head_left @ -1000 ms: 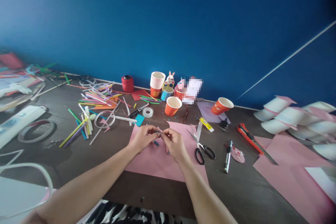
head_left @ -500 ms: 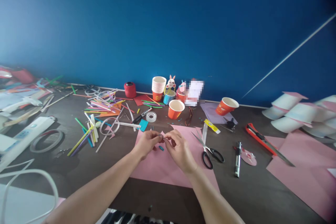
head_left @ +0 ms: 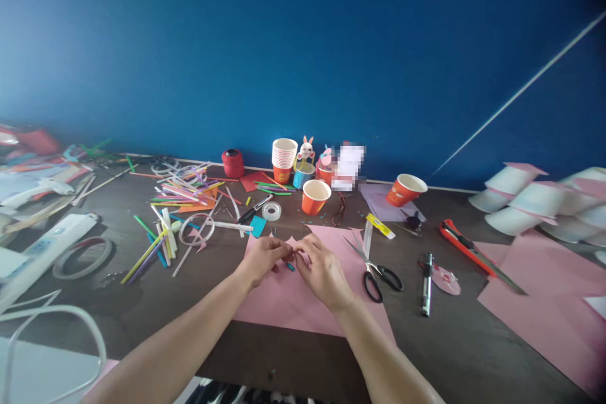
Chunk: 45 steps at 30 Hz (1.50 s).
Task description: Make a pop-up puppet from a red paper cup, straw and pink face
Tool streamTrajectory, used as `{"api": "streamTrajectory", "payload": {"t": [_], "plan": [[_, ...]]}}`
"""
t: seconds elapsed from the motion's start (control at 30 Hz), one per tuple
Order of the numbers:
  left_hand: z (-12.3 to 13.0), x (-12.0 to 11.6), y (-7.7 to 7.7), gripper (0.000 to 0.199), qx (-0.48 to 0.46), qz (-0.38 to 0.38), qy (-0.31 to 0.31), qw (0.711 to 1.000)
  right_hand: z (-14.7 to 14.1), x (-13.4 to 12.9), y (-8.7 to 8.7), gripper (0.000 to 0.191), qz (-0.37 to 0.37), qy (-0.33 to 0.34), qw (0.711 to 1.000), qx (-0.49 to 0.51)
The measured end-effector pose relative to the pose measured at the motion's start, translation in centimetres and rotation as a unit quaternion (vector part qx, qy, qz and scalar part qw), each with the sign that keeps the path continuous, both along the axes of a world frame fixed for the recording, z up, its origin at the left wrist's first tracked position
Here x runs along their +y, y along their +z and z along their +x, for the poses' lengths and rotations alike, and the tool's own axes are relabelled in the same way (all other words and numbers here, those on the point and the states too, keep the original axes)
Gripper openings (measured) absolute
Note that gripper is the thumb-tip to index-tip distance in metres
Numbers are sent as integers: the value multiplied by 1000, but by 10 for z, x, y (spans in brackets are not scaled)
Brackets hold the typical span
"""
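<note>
Both hands meet over a pink paper sheet point(head_left: 326, 319) on the dark table. My left hand point(head_left: 262, 260) is pinched closed, its fingertips touching those of the other hand. From the right, my right hand point(head_left: 322, 268) pinches at the same spot. Whatever sits between the fingertips is too small and too covered to name. Just below the fingers, a small blue piece point(head_left: 290, 267) lies on the pink sheet. Scissors with black handles point(head_left: 374, 268) rest, blades apart, on the sheet's right side.
Behind the hands stand a red paper cup point(head_left: 315, 197), a cup stack point(head_left: 284, 161) and a tape roll point(head_left: 271, 211). Coloured sticks point(head_left: 189, 189) are heaped left. To the right lie a marker point(head_left: 427, 284), a red utility knife point(head_left: 468, 249) and white cups point(head_left: 540, 205). A power strip point(head_left: 52, 249) is far left.
The fingertips have shifted slightly while staying pinched together over the pink sheet. The whole view has moved a little; the objects on the table stay in place.
</note>
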State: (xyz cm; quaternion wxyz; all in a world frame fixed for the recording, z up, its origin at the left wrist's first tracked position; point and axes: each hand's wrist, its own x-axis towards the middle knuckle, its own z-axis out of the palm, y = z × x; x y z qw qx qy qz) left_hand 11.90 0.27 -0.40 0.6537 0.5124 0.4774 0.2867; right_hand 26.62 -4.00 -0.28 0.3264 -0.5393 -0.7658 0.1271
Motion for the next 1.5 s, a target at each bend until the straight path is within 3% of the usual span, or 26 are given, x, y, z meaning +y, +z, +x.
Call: {"api": "streamTrajectory", "payload": {"t": [1.23, 1.5], "plan": [[-1, 1, -4, 29, -32, -56, 24, 998, -2, 0, -1, 6, -9, -30, 999, 9], [0, 1, -5, 32, -16, 19, 23, 999, -1, 3, -7, 5, -27, -60, 993, 100]]}}
